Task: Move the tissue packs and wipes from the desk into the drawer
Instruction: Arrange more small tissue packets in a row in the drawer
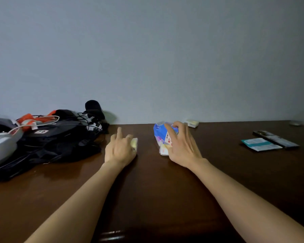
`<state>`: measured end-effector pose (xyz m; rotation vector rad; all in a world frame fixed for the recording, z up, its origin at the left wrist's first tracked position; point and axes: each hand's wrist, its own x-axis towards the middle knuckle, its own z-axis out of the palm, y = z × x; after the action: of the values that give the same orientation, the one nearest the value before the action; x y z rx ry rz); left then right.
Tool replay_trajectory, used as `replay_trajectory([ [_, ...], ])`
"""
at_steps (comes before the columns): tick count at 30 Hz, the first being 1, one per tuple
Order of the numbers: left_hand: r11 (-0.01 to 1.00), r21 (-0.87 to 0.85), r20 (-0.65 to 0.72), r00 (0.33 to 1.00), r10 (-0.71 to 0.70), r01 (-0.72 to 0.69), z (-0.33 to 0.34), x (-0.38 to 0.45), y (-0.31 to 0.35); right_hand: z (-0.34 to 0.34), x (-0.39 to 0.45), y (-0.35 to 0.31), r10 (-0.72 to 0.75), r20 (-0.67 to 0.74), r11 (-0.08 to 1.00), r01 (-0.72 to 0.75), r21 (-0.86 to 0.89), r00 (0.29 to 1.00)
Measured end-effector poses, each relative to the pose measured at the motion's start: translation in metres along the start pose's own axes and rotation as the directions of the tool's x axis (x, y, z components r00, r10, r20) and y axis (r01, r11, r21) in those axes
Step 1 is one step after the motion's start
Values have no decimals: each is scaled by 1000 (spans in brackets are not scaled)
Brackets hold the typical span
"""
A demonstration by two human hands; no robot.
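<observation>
- The left hand (120,149) rests on the dark bench (147,199), its fingers (119,133) curled round a small pale yellow tissue pack (134,144). Only the pack's right end shows past the knuckles, and its index finger points away.
- The right hand (182,146) is spread wide over a blue printed tissue pack (161,133), fingertips touching its top; whether the grip has closed I cannot tell.
- That blue pack's long axis runs away from the person, a paler pack end poking out under the palm.
- Another small pale pack (192,123) lies beyond the right fingers, near the wall.
- A teal wipes sachet (259,144) lies well to the right of the right fingers, so that hand is the nearer one.
- The drawer is not clearly visible; likely it sits below the near edge, so both hands would draw back.
</observation>
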<state>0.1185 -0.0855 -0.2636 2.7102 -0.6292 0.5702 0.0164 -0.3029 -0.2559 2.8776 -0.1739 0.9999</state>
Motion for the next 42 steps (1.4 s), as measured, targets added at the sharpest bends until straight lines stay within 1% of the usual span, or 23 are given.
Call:
replay_trajectory([
  [2,999,-32,8,1000,6,-6,-10,-21,3,-13,-14,-4,98,239,987,-125,100,966],
  [4,997,-64,11,999,34,-33,-20,-41,6,-28,-27,-7,168,448,950,-266,166,878],
  [7,993,-83,23,996,81,-79,-37,-74,10,-50,-44,-21,164,533,909,-337,245,830],
  [10,989,-98,18,994,109,-107,-55,-113,14,-70,-63,-46,92,589,841,-379,386,803],
  [12,991,-91,-39,994,99,-102,-68,-146,21,-82,-83,-62,51,520,831,-325,452,852],
  [15,994,-91,-187,981,46,-64,-81,-204,41,-91,-120,-85,103,231,896,-191,402,968],
  [17,983,-144,-274,959,72,-114,-82,-249,53,-98,-143,-101,187,78,879,-203,431,979],
  [20,953,-218,-281,949,145,-210,-69,-317,58,-113,-176,-121,234,-51,826,-171,537,971],
  [22,938,-309,-255,964,76,-156,-49,-361,46,-115,-214,-135,276,-171,802,-128,583,946],
  [24,925,-378,-178,983,-37,-33,-28,-403,29,-101,-272,-151,380,-184,730,-172,662,907],
  [26,902,-418,-28,990,-135,111,-2,-444,9,-71,-339,-163,478,-12,598,-316,737,878],
  [27,876,-437,71,979,-192,203,11,-464,-3,-53,-372,-168,522,134,502,-431,750,842],
  [28,832,-461,168,951,-259,308,24,-483,-15,-35,-403,-173,565,307,372,-569,734,766],
  [29,764,-491,259,908,-330,418,36,-499,-26,-18,-431,-177,598,480,206,-702,681,642],
  [31,537,-533,452,757,-472,654,57,-529,-43,12,-476,-180,582,742,-164,-846,508,333],
  [32,400,-534,535,664,-523,745,69,-541,-49,25,-493,-181,545,814,-301,-859,414,201],
  [33,270,-520,601,571,-559,811,81,-550,-53,38,-506,-182,516,850,-379,-862,337,106],
  [34,168,-488,653,486,-580,856,92,-557,-56,49,-515,-183,500,865,-408,-867,286,50],
  [35,97,-454,695,420,-584,886,103,-563,-57,61,-520,-184,505,862,-389,-882,267,38],
  [37,43,-402,748,355,-561,915,121,-569,-57,82,-524,-185,576,811,-244,-927,286,99],
  [39,88,-416,742,394,-542,905,132,-568,-54,101,-523,-182,645,746,-112,-945,309,167],
  [41,139,-440,723,441,-531,887,140,-566,-51,120,-521,-177,658,733,-50,-961,271,172],
  [42,138,-442,717,441,-539,886,143,-565,-50,130,-521,-175,651,740,-26,-969,245,170],
])
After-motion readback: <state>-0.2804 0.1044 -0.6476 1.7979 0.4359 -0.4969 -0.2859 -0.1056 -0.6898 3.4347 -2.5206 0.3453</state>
